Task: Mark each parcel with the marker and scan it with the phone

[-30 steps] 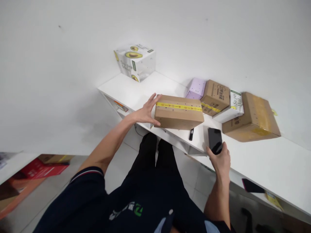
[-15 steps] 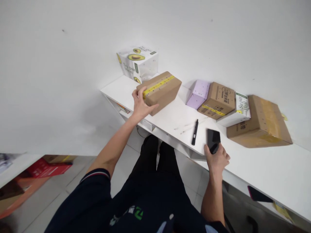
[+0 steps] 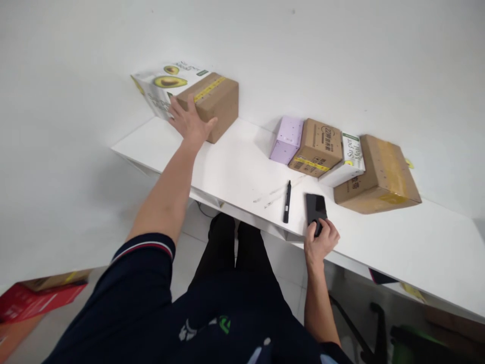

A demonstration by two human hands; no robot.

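My left hand [image 3: 189, 121] lies with fingers spread on the near face of a brown cardboard box with yellow tape [image 3: 214, 101]. That box stands at the far left of the white shelf [image 3: 242, 169], against a white box printed with avocados [image 3: 161, 86]. My right hand [image 3: 321, 238] is curled on the near end of a black phone [image 3: 315, 207] that lies flat on the shelf near its front edge. A black pen [image 3: 287, 201] lies just left of the phone.
Along the wall stand a lilac box [image 3: 287, 140], a small brown box [image 3: 316, 147], a white carton [image 3: 348, 159] and a large brown box [image 3: 379, 174]. Red and brown boxes [image 3: 34, 296] lie on the floor at lower left. A chair base [image 3: 379, 328] shows under the shelf.
My left hand carried the taped brown box from the shelf's front edge to the far left, beside the avocado box. My right hand lowered the phone onto the shelf.
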